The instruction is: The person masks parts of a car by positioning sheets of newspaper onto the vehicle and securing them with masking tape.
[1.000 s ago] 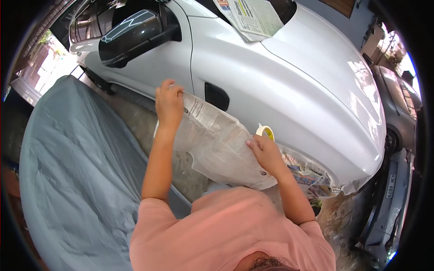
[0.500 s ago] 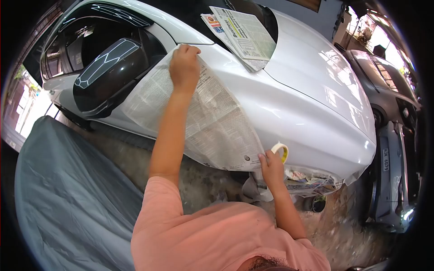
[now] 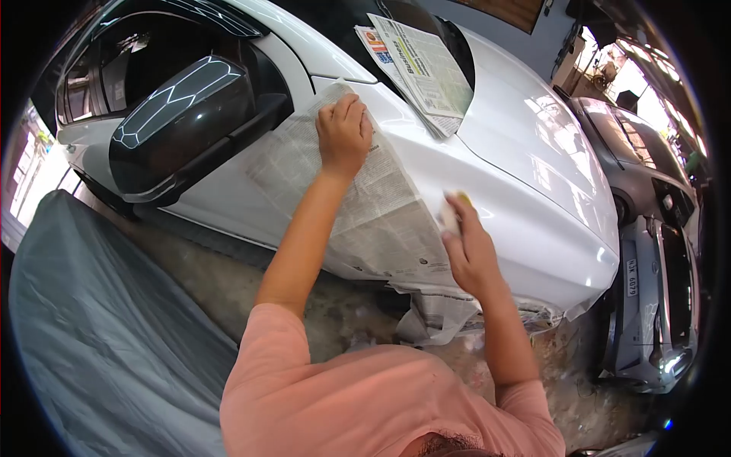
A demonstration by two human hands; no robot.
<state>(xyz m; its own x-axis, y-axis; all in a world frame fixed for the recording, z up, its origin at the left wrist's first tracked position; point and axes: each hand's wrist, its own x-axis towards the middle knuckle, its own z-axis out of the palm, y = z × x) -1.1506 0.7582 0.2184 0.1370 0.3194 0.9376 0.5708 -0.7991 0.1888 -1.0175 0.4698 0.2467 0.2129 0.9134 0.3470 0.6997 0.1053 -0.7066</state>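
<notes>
Before you, a white car [image 3: 472,167] bears a newspaper sheet [image 3: 381,209] spread against its side and folded newspapers [image 3: 422,72] at the windshield's [image 3: 339,23] base; below you is a stained concrete floor [image 3: 209,263].

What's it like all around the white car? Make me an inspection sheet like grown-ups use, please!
Surface: car, white and shiny, with light reflections.
Job's things: newspaper sheet against the car's side; tape, blurred.
Clutter: newspapers on the windshield.
Hands: left hand on the sheet's upper part; right hand holding the tape.
Cables: nothing seen.
Surroundings: grey cover at the picture's left, grey car at its right.
</notes>
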